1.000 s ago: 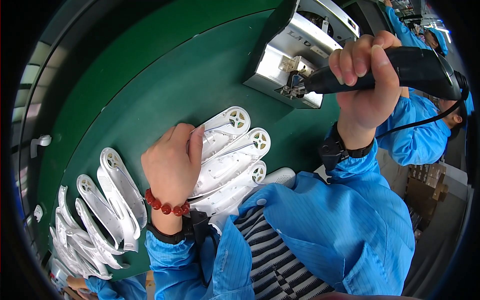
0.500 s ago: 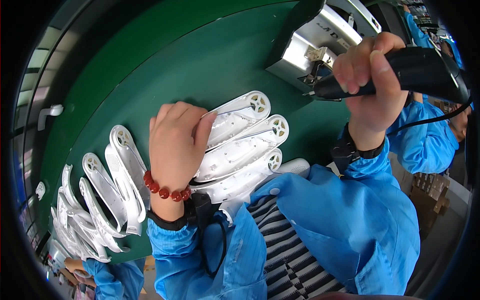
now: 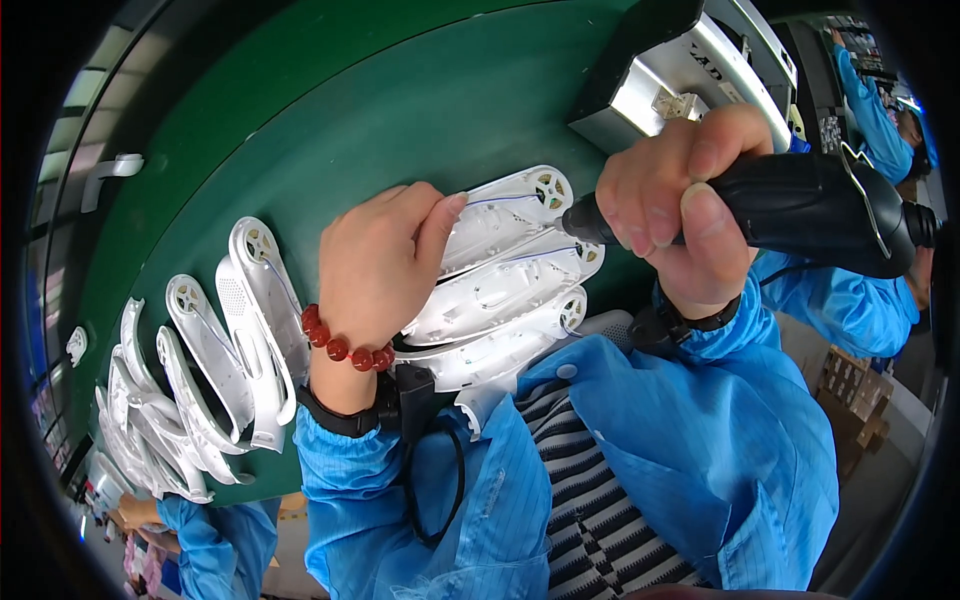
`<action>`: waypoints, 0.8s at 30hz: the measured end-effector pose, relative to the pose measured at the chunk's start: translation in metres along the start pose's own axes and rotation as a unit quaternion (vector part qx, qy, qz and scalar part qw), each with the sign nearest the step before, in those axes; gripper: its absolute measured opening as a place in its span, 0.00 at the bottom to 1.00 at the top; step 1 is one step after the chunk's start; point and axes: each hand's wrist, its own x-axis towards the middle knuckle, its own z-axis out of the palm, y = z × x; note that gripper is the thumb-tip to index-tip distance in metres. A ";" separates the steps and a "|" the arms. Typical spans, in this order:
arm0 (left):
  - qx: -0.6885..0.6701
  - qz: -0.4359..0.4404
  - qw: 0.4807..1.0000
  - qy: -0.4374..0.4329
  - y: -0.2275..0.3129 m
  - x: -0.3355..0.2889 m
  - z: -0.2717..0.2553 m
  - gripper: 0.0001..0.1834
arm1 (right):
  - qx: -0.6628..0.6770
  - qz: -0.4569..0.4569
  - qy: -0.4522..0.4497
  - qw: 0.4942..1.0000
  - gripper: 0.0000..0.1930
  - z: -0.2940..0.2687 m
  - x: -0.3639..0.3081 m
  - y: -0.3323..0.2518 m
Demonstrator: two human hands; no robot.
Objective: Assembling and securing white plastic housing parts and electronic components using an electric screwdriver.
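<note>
My right hand [image 3: 690,205] is wrapped round a black electric screwdriver [image 3: 815,205], held nearly level with its tip to the left. That tip is by the round speaker-like end of the farthest white plastic shell [image 3: 508,205]; whether it touches cannot be made out. My left hand [image 3: 385,245] grips this shell's left end, thumb along its edge and the other fingers curled mostly out of sight. A blue wire runs inside the shell. Two similar open shells, a middle one [image 3: 500,290] and a nearer one [image 3: 500,350], lie against it toward my body.
More white shells [image 3: 200,370] are piled on the green table [image 3: 330,130] at left. At the far right stands a metal box-like device [image 3: 640,95]. Co-workers in blue sleeves are at the lower left [image 3: 215,540] and right [image 3: 850,305].
The screwdriver has come left and down from beside the metal device to the far shell's round end. My left hand stays on that shell; the view has shifted slightly.
</note>
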 end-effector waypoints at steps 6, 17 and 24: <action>0.000 -0.007 1.000 0.001 0.001 0.000 0.000 0.11 | -0.013 0.014 0.007 1.000 0.11 0.002 -0.001 0.001; 0.029 -0.023 0.999 -0.004 0.005 0.003 0.001 0.13 | -0.063 0.023 0.008 0.998 0.12 0.016 -0.009 -0.002; 0.015 0.004 1.000 0.026 0.002 -0.003 0.002 0.12 | -0.054 -0.050 -0.034 0.997 0.11 0.002 0.003 -0.029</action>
